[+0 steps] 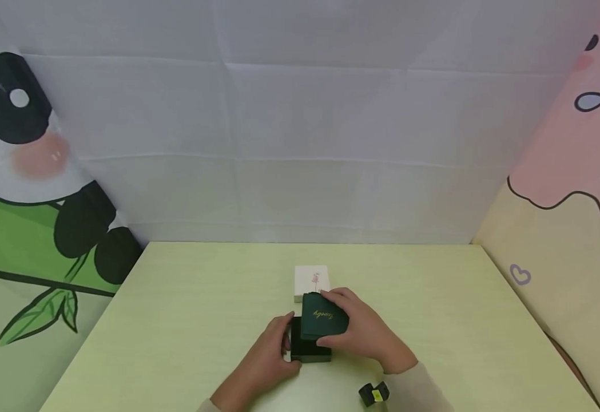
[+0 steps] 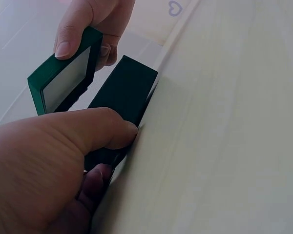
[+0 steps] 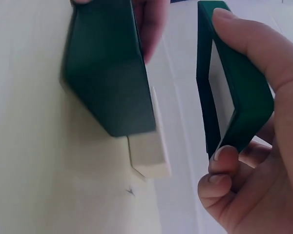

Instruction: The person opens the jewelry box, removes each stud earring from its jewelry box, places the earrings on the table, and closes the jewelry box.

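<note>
In the head view my left hand (image 1: 271,357) grips a dark green box base (image 1: 311,352) by its left side, thumb at the near edge and fingers at the back. My right hand (image 1: 358,329) holds a green box lid (image 1: 324,320) with gold lettering on top, between thumb and fingers. The lid is raised apart from the base, over its right back part in the head view. Its pale inner face shows in the left wrist view, where the lid (image 2: 56,75) is tilted beside the base (image 2: 127,87). The right wrist view shows the base (image 3: 107,73) near the table surface.
A white box (image 1: 310,279) with a pink flower print sits on the pale table (image 1: 202,297) just behind the green base. Close to my right sleeve lies a small black object (image 1: 374,394) with a yellow patch. A pale cloth wall (image 1: 310,114) stands behind the table.
</note>
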The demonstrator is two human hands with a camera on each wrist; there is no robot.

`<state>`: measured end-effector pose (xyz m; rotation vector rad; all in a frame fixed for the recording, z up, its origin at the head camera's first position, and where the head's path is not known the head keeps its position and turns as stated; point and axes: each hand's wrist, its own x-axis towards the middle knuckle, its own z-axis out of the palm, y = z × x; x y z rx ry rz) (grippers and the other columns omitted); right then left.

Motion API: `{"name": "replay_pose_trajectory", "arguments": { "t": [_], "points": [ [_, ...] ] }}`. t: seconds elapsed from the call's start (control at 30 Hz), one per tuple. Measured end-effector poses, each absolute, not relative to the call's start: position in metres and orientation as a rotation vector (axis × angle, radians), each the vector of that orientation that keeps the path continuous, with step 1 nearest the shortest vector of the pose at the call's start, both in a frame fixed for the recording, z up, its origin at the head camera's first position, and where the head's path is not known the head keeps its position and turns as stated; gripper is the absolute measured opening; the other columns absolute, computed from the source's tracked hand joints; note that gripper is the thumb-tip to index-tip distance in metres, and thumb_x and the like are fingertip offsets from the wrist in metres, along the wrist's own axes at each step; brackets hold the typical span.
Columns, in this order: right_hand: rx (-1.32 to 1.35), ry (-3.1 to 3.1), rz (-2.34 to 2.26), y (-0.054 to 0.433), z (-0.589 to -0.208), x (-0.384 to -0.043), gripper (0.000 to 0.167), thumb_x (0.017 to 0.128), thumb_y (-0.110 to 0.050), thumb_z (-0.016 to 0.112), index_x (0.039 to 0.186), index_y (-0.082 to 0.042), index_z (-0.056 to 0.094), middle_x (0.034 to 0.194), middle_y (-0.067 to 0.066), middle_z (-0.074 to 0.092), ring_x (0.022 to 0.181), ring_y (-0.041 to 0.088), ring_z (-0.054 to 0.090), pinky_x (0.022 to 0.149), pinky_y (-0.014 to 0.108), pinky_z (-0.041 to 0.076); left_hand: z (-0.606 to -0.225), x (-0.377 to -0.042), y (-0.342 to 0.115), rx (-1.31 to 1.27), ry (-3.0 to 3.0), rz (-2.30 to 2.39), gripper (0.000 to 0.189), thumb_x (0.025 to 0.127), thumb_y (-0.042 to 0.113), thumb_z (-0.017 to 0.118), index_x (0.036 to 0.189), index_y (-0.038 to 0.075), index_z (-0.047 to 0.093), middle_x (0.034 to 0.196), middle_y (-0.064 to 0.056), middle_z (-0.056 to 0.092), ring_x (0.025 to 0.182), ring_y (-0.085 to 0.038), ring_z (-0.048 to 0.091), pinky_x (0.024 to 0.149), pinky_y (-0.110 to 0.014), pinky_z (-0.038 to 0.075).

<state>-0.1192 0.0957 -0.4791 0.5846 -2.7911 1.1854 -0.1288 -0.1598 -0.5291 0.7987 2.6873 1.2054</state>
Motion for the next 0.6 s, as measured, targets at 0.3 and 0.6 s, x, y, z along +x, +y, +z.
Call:
{"name": "replay_pose_trajectory", "arguments": {
  "t": [0.3,0.6],
  "points": [
    [0.599,-2.813,1.049,0.115,-0.454,-0.138,0.093,0.077,-0.052,0.088,0.155,-0.018,0.049,0.145,-0.004,0.049,0.115,0.017,0.056,0.092,0.042,0.051,-0.526,-0.125,-0.162,0.800,2.681,1.216,0.097,0.073,0.011,0.086,0.155,-0.004,0.036,0.105,0.003,0.049,0.087,-0.009,0.052,0.078,-0.027,0.048],
    [0.602,-2.857,0.869,0.140,-0.429,-0.157,0.095,0.080,-0.057,0.084,0.156,-0.016,0.046,0.149,0.001,0.046,0.119,0.023,0.056,0.096,0.045,0.050,-0.525,-0.123,-0.165,0.783,2.689,1.187,0.098,0.073,0.012,0.085,0.156,-0.003,0.034,0.101,0.006,0.050,0.086,-0.008,0.051,0.078,-0.027,0.048]
  ]
}}
